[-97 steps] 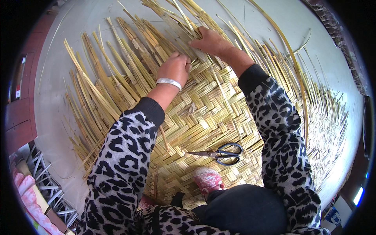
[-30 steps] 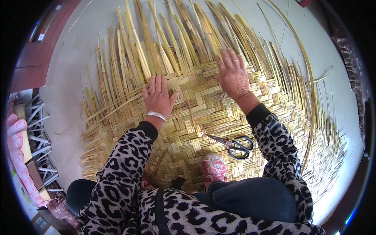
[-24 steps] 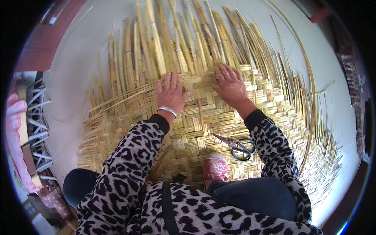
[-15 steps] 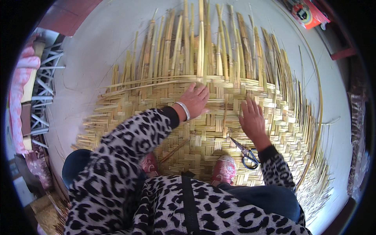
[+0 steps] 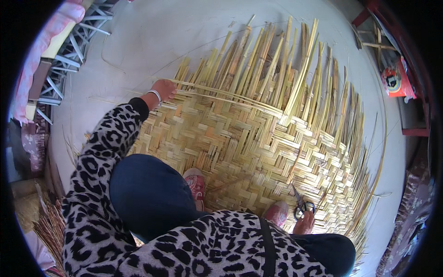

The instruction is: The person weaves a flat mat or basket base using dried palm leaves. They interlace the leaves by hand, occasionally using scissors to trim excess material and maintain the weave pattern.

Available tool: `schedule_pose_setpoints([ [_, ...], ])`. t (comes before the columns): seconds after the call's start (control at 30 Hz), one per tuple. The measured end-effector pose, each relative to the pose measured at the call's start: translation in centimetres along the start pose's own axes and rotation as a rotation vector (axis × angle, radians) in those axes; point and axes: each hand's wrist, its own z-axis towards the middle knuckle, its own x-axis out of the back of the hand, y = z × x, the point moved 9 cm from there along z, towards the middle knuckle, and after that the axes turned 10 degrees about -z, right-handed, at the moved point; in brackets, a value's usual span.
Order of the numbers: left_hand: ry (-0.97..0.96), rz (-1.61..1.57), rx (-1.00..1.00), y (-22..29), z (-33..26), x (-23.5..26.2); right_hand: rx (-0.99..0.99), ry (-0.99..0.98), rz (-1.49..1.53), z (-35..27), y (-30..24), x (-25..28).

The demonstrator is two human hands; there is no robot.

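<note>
A half-woven mat of pale split-cane strips (image 5: 217,134) spreads under my feet, its loose upright ends fanning out at the far side. My left hand (image 5: 164,90) is closed at the far left edge of the weave, gripping the ends of thin long strips (image 5: 226,94) that run right across the row. Low on the right, my right hand (image 5: 304,224) has its fingers at the handle loops of dark-handled scissors (image 5: 301,205). The scissors lie on the mat, blades pointing away from me. My knee and sleeve hide part of that hand.
My red shoes (image 5: 195,188) stand on the mat. A long thin strip (image 5: 382,157) curves along its right side. Grey metal framework (image 5: 71,51) stands at the left, with a bundle of brown sticks (image 5: 50,231) below. A red bag (image 5: 398,81) sits far right.
My left hand has moved from the middle of the far row to its left end. My right hand has drawn back towards me to the scissors. The view has turned and shifted left.
</note>
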Motion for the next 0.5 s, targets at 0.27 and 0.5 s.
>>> schedule_pose_setpoints([
  [0.27,0.116,-0.976,0.189,-7.6,6.5,-0.9,0.137,-0.316,0.018,2.1,2.4,-2.7],
  [0.5,0.029,-1.275,-0.008,-6.7,8.2,0.3,0.017,-0.866,0.52,4.6,5.5,0.8],
])
